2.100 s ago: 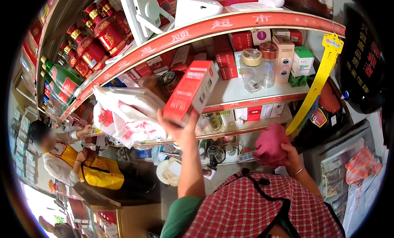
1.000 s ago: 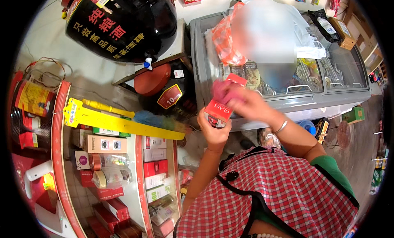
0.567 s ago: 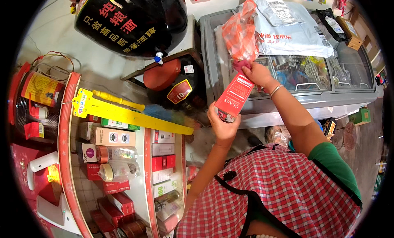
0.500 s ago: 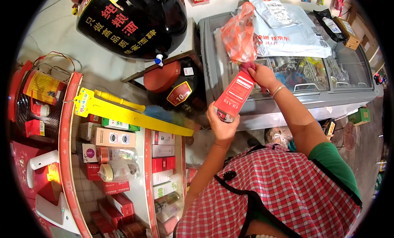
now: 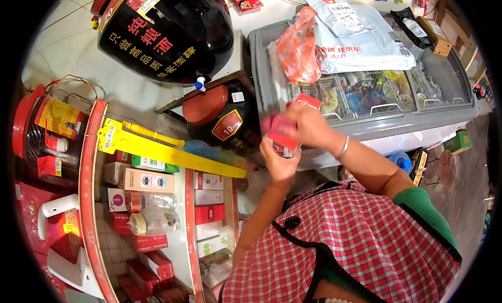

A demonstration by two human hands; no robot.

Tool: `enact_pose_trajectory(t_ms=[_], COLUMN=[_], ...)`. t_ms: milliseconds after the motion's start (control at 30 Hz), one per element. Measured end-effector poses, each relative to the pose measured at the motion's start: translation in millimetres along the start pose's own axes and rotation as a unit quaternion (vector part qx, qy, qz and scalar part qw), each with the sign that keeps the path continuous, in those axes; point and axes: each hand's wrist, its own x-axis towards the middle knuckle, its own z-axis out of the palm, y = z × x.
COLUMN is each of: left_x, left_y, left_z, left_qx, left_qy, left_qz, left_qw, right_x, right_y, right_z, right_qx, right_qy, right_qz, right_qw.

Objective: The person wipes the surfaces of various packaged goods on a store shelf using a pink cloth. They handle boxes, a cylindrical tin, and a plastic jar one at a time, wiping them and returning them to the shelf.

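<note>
My left hand [image 5: 281,162] grips the lower end of a narrow red box [image 5: 307,100], which is tilted with its far end toward the freezer. My right hand [image 5: 309,126] is closed on a dark pink cloth [image 5: 272,124] and presses it across the box, blurred by motion. Hand and cloth hide most of the box's middle. Just beyond the hands is a grey-framed chest freezer [image 5: 366,126] with sliding glass lids. On top of it lie an orange-and-clear plastic bag [image 5: 297,47] and a pale grey mailing parcel [image 5: 361,57].
To the left, a shelf with a red-orange edge [image 5: 90,198] holds boxes and clear bottles [image 5: 154,222]. A yellow strip [image 5: 178,159] and a feather duster [image 5: 201,149] jut over it. Large black jars [image 5: 167,36] stand at the far left; a green box [image 5: 460,142] sits at right.
My right hand and the cloth have moved from the box's far end down and left, over its near part. The view has shifted slightly. My left hand keeps its hold.
</note>
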Motion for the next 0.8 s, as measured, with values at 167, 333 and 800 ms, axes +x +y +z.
enact_pose_trajectory(t_ms=[167, 333, 800], left_x=[6, 4, 16], left_y=[20, 6, 12], left_z=[2, 1, -5], left_qx=[0.037, 0.038, -0.29], left_qy=[-0.002, 0.0, 0.031], left_qz=[-0.026, -0.012, -0.229], left_qw=[0.999, 0.999, 0.928], right_x=[21, 6, -14], right_y=[62, -24, 103], right_z=[-7, -11, -35], right_qx=[-0.109, 0.024, -0.123], right_qy=[-0.015, -0.046, 0.153], right_qz=[0.106, -0.026, 0.223], right_qw=[0.988, 0.998, 0.955])
